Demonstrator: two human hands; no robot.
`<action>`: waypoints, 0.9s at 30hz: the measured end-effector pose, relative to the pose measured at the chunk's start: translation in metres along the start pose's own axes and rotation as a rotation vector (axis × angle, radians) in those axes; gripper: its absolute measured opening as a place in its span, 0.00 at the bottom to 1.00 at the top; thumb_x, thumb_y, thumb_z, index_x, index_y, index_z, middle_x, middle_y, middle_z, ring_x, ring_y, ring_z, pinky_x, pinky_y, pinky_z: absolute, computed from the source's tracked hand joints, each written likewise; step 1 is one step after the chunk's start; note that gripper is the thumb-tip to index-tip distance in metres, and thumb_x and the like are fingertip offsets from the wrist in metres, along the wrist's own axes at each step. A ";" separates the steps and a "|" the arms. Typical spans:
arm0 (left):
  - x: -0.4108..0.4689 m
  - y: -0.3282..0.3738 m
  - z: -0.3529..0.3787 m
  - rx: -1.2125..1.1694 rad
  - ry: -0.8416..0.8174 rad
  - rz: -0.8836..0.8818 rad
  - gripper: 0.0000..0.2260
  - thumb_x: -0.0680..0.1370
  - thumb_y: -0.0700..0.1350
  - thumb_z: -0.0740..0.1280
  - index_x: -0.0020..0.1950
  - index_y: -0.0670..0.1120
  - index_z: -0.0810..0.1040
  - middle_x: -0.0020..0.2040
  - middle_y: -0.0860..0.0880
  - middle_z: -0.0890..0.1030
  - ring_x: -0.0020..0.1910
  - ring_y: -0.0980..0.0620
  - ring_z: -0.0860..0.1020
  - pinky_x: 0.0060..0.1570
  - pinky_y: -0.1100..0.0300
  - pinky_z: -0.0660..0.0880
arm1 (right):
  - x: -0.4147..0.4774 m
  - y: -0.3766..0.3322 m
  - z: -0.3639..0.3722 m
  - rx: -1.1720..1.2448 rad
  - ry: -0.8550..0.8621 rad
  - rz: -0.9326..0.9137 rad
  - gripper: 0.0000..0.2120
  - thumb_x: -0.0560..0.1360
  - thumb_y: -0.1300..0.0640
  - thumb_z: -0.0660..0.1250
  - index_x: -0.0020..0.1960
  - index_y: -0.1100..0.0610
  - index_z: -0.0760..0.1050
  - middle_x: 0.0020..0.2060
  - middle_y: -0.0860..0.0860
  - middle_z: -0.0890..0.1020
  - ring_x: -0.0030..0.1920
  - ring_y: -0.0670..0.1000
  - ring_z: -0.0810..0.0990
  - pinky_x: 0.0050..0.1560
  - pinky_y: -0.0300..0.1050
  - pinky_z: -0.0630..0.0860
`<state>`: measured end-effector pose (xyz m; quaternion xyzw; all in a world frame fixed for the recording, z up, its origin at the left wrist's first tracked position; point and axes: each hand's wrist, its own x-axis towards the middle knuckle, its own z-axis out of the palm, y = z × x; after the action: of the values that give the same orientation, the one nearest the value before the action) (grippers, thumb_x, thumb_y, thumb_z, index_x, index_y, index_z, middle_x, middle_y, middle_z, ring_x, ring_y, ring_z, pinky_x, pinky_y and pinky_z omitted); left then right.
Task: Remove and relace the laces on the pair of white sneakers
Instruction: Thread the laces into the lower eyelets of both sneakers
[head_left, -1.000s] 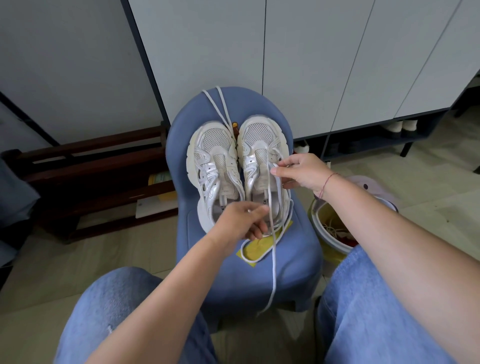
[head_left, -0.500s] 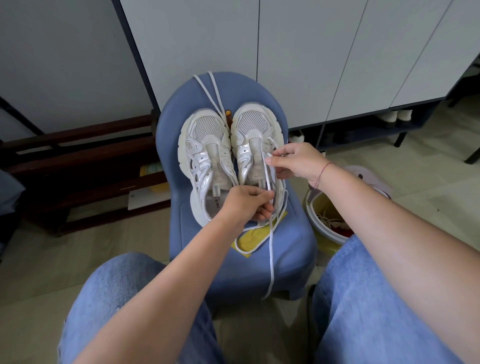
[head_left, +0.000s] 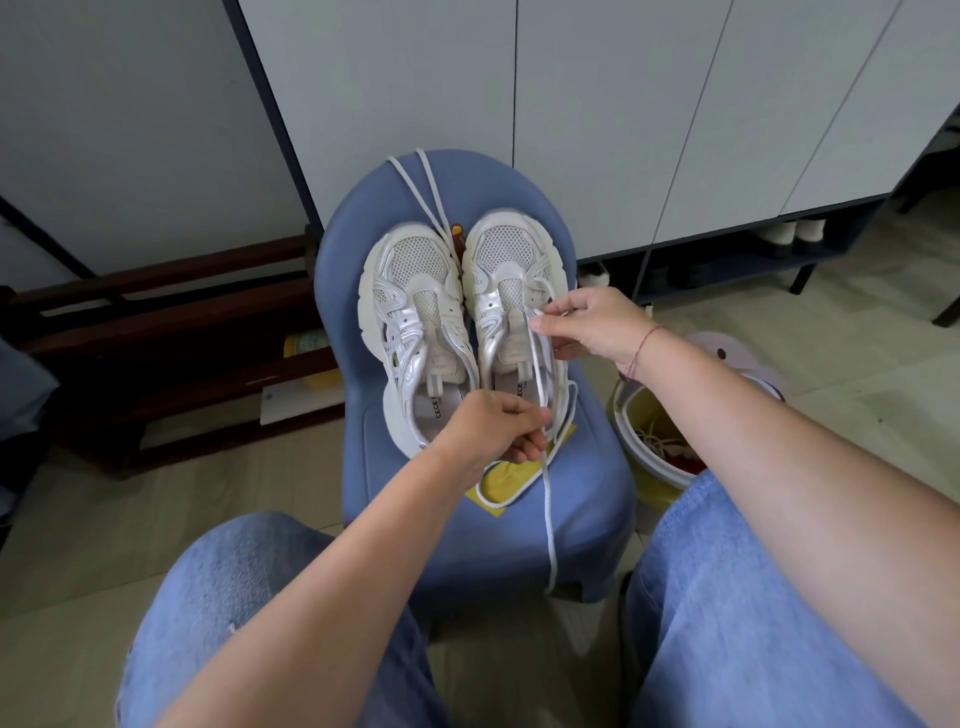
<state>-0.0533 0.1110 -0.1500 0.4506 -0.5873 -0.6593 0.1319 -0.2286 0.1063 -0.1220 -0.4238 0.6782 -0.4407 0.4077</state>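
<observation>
The left hand (head_left: 493, 428) hides the right sneaker's (head_left: 511, 244) heel.

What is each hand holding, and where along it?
Both pinch one white lace: right hand at the sneaker's eyelets, left hand farther down, its end dangling below.

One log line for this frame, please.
left hand: pinches thin white shoelace | right hand: pinches same lace at eyelets of white mesh sneaker | pair: side by side on blue padded chair

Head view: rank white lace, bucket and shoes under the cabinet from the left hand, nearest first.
1. White lace: pinched by the left hand.
2. Bucket: floor, right of the chair.
3. Shoes under the cabinet: far back right.
</observation>
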 end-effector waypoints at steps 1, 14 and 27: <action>0.000 0.001 -0.001 -0.019 0.011 0.005 0.08 0.80 0.40 0.68 0.43 0.39 0.79 0.30 0.46 0.80 0.23 0.57 0.75 0.25 0.68 0.73 | -0.001 0.000 0.000 0.004 -0.003 -0.003 0.11 0.70 0.56 0.75 0.48 0.61 0.79 0.37 0.53 0.81 0.37 0.49 0.80 0.46 0.45 0.82; -0.002 0.014 -0.013 -0.204 0.084 0.152 0.10 0.81 0.46 0.67 0.45 0.41 0.75 0.32 0.47 0.81 0.29 0.52 0.78 0.31 0.64 0.76 | 0.006 0.009 -0.004 -0.131 0.011 0.080 0.12 0.75 0.55 0.69 0.55 0.60 0.76 0.44 0.55 0.82 0.41 0.49 0.81 0.42 0.41 0.77; -0.006 0.021 0.007 -0.095 -0.170 0.385 0.13 0.82 0.46 0.63 0.61 0.39 0.78 0.50 0.50 0.84 0.53 0.56 0.82 0.60 0.64 0.75 | -0.045 -0.040 -0.018 0.780 -0.352 0.153 0.12 0.73 0.59 0.61 0.42 0.62 0.82 0.41 0.56 0.84 0.39 0.47 0.83 0.44 0.44 0.82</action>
<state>-0.0628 0.1142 -0.1291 0.2659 -0.6398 -0.6845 0.2266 -0.2231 0.1429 -0.0712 -0.2552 0.4105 -0.5533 0.6784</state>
